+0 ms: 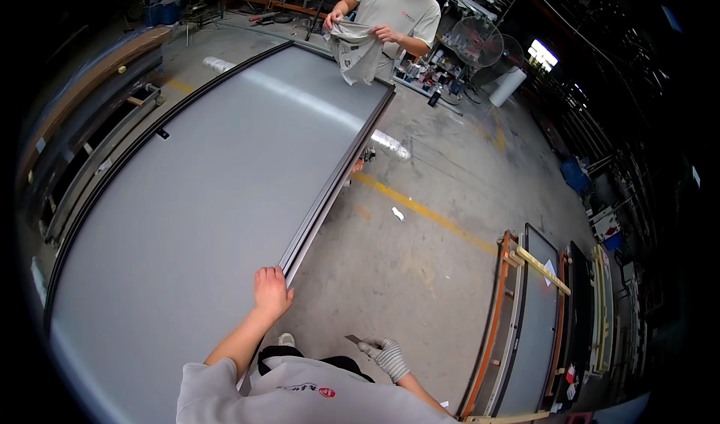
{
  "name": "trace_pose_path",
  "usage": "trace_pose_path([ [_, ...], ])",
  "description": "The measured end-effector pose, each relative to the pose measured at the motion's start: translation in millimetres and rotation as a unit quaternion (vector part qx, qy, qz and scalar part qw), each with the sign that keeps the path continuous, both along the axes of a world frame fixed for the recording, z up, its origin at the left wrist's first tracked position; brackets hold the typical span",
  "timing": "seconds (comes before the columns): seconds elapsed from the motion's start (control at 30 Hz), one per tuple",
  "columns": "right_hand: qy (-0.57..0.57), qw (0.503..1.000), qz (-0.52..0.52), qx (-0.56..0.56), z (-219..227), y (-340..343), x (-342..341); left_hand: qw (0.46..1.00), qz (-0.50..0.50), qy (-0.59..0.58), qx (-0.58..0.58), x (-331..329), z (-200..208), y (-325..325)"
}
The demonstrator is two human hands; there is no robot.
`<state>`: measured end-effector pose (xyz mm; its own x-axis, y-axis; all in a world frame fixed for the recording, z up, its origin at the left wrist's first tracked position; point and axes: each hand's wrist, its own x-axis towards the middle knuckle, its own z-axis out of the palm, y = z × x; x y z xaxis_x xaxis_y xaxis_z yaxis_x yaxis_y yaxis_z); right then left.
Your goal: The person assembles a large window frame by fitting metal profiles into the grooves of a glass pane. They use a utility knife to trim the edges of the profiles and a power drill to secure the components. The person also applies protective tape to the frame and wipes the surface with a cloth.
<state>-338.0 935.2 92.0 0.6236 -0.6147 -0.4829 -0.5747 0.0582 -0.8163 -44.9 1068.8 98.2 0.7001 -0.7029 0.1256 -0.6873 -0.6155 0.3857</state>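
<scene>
A large framed panel with a smooth grey face and a dark frame lies in front of me, raised off the floor. My bare left hand grips the panel's right edge near my body, its fingers curled over the frame. Low at my right side, away from the panel, my right hand wears a striped knit glove. It is closed round a small flat scraper-like blade, whose dark end sticks out to the left; the glove hides the rest.
At the panel's far end another person holds up a grey cloth. Framed panels stand in a rack at right. Long wrapped profiles lie at left. Fans and a white roll stand beyond a yellow floor line.
</scene>
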Motion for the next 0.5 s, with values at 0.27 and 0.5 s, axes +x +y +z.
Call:
trace_pose_path([
  [0.27,0.084,0.987,0.068,0.115,9.2,-112.8,111.8,0.995,-0.015,0.003,-0.096,57.1,-1.8,-114.4],
  [0.5,-0.046,0.966,0.243,0.074,-36.0,-264.1,242.2,0.993,0.079,0.022,-0.086,77.5,-1.9,-171.9],
])
